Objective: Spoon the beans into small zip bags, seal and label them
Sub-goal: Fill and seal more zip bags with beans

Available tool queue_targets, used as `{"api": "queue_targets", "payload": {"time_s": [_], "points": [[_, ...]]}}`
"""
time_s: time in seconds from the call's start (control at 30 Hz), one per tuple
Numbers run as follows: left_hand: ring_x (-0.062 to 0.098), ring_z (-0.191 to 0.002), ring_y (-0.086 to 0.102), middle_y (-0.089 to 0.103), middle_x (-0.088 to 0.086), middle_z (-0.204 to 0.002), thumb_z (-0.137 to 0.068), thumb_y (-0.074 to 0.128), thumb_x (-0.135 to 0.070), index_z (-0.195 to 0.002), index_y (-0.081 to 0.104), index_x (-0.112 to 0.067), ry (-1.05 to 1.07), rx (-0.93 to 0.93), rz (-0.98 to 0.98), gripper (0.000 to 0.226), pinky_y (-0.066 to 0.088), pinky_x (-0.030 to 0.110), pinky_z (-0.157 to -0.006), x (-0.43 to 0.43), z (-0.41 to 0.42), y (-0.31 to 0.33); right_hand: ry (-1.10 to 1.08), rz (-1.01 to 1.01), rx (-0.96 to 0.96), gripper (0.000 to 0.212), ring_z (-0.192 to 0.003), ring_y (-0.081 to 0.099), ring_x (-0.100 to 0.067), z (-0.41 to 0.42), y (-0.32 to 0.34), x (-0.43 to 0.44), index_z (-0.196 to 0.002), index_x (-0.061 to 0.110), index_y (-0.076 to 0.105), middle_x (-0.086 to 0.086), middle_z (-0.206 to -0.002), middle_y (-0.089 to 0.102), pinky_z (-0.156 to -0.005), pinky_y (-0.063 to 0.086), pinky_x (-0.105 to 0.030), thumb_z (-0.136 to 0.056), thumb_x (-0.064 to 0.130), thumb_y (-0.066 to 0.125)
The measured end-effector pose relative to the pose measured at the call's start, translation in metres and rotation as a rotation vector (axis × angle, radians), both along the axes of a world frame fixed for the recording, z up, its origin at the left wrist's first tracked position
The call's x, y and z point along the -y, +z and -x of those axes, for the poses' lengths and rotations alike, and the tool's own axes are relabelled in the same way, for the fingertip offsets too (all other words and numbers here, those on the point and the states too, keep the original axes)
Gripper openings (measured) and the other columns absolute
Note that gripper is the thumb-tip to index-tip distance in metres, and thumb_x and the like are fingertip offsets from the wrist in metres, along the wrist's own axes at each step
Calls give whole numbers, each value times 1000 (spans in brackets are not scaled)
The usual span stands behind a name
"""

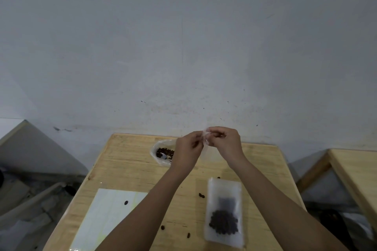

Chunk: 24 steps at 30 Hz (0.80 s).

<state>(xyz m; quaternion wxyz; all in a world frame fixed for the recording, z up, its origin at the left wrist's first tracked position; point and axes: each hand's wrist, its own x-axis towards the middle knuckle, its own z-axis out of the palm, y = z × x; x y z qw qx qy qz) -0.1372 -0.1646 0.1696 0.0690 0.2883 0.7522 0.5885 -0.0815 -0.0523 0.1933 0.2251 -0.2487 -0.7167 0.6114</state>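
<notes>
I am pinching a small clear zip bag (pixel 205 138) between both hands above the tabletop's far edge, left hand (pixel 188 150) and right hand (pixel 226 141) each pressing fingertips on its top. A filled bag (pixel 223 213) is lying near the right edge. The open bag of beans (pixel 163 152) is sitting by the far edge, and a white sheet (pixel 106 216) is lying at the near left corner of the tabletop (pixel 130 171).

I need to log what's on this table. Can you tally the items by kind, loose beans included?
Filled zip bag: 1
Empty bag in both hands: 1
Open bean bag: 1
White sheet: 1
Loose beans, such as: about 6
Total: about 10
</notes>
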Motion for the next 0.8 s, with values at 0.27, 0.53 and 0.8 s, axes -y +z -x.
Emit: {"api": "queue_targets", "payload": {"time_s": [0.27, 0.53, 0.8], "points": [[13, -83, 66, 72, 10, -95, -85, 61, 2, -103, 70, -3, 175, -16, 67, 21, 54, 21, -78, 4, 20, -7, -12, -173, 113, 26, -61, 63, -14, 0, -14, -1, -86, 7, 75, 3, -70, 66, -71, 57, -26, -78, -10, 58], [4, -97, 64, 68, -12, -99, -89, 63, -18, -108, 66, -21, -121, 88, 79, 20, 51, 16, -81, 20, 19, -2, 69, 3, 140, 23, -69, 69, -22, -2, -6, -13, -95, 2, 72, -8, -76, 70, -78, 59, -34, -76, -8, 65], [-5, -141, -4, -11, -33, -149, -53, 84, -56, -135, -12, -56, -328, -129, 313, 127, 17, 30, -114, 21, 7, -4, 252, -44, 180, 25, -64, 66, -14, -3, 28, -21, -101, 2, 70, -8, -71, 68, -67, 58, -21, -78, -6, 65]]}}
